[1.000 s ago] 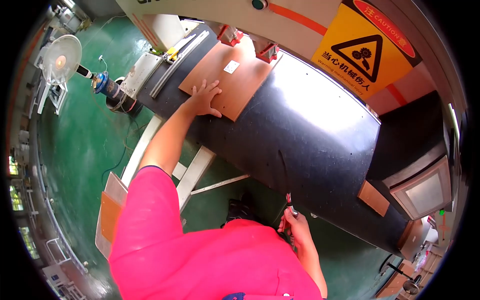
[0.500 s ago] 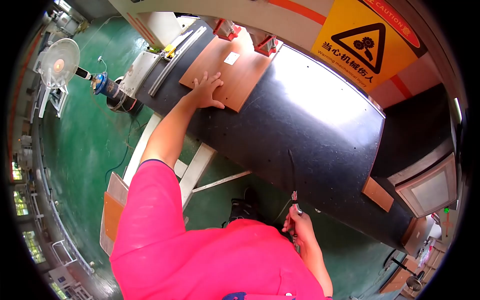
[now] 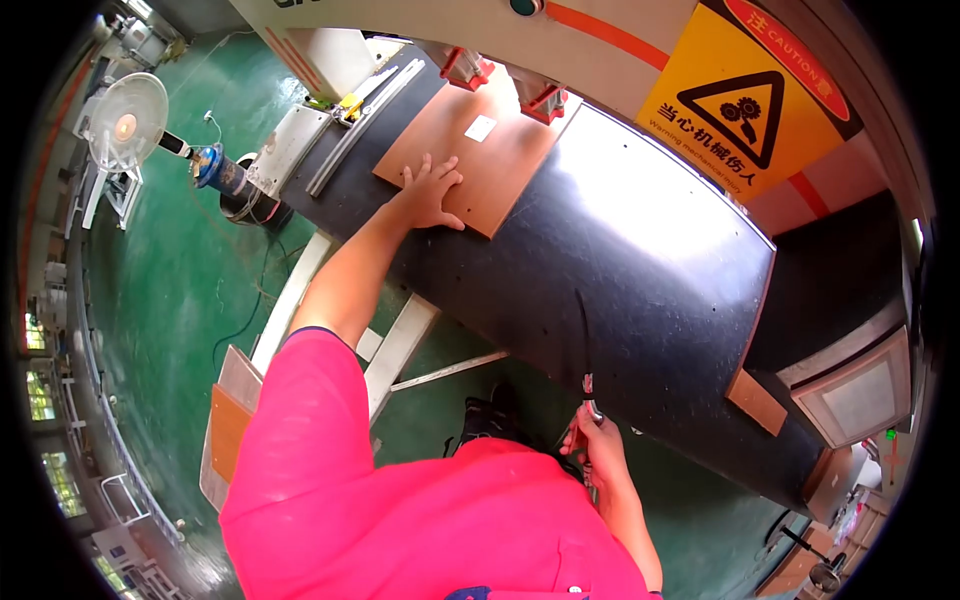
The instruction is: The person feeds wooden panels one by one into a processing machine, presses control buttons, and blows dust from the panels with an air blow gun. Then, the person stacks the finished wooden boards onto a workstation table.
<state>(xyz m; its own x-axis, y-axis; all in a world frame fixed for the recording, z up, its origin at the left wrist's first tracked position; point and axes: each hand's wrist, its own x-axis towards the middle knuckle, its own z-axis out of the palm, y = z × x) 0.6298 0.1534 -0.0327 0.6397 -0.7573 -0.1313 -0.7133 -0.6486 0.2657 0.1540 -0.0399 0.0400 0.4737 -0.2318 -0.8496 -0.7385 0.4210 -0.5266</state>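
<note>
A: Upper centre-left?
B: Left hand (image 3: 432,195), fingers apart, on brown panel (image 3: 505,180); panel flat on black surface (image 3: 650,300), apparently steadied.
A: Lower centre?
B: Right hand (image 3: 603,452) closed round a tool (image 3: 597,412), type unclear, near the surface's edge.
A: Lower right?
B: Small brown board (image 3: 757,403), same surface.

Panel (image 3: 510,165) lies on worktable (image 3: 640,300); label (image 3: 480,128) sits on panel; rails (image 3: 366,127) lie left of panel; strip (image 3: 757,402) lies toward worktable's right end; fan (image 3: 128,122) stands left of worktable.
</note>
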